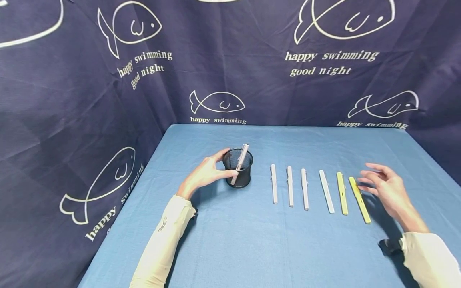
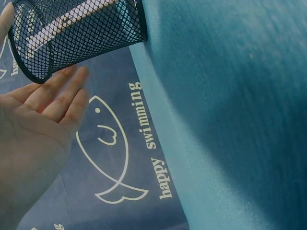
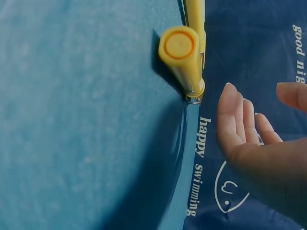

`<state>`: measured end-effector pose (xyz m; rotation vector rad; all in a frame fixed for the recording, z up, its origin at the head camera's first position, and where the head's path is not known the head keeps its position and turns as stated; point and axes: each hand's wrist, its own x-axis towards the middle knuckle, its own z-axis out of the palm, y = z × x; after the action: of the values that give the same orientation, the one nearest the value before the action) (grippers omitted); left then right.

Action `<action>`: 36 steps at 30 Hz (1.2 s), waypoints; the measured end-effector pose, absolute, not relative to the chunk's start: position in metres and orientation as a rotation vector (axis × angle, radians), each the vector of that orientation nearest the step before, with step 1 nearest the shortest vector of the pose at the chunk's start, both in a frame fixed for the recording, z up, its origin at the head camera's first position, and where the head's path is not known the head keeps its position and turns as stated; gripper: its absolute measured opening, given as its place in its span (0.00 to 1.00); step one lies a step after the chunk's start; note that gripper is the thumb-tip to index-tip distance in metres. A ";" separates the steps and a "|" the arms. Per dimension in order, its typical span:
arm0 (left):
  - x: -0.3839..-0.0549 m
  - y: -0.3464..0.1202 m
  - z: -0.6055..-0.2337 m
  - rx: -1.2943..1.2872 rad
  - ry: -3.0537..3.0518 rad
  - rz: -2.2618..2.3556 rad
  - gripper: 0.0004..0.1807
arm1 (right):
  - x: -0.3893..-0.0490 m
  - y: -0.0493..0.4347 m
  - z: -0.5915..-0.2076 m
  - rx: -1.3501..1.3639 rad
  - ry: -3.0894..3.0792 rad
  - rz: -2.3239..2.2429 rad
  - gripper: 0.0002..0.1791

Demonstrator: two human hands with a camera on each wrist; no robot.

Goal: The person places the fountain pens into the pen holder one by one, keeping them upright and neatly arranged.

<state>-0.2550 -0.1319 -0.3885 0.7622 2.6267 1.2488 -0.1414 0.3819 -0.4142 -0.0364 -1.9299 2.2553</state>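
The left sleeve point(image 1: 160, 244) is pale cream, with a small dark squiggle point(image 1: 163, 225) near its cuff point(image 1: 184, 203); the right sleeve point(image 1: 432, 258) is cream too. I see a black sliver point(image 1: 195, 212) at the left wrist, a chunkier black lump point(image 1: 390, 247) at the right.

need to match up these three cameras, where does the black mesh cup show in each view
Head: the black mesh cup is near the picture's middle, with the left hand at its left side.
Left wrist: at the top left, tipped sideways in the picture and cut off by the top edge.
Right wrist: not in it.
Shared landmark: the dark blue backdrop with its white "happy swimming" print, seen in all three.
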 end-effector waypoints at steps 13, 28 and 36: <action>-0.254 -0.132 -0.386 0.751 2.619 1.256 0.51 | -0.138 0.389 -0.415 -0.052 -1.988 2.289 0.12; -0.253 -0.131 -0.388 0.745 2.610 1.259 0.51 | -0.138 0.394 -0.418 -0.174 -2.248 2.174 0.10; -0.253 -0.131 -0.386 0.759 2.617 1.263 0.52 | -0.141 0.396 -0.415 -0.238 -2.563 1.923 0.17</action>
<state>-0.2533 -0.1312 -0.3860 0.7589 2.6171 1.2628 -0.1407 0.3963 -0.4148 -0.2384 -2.5625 1.9228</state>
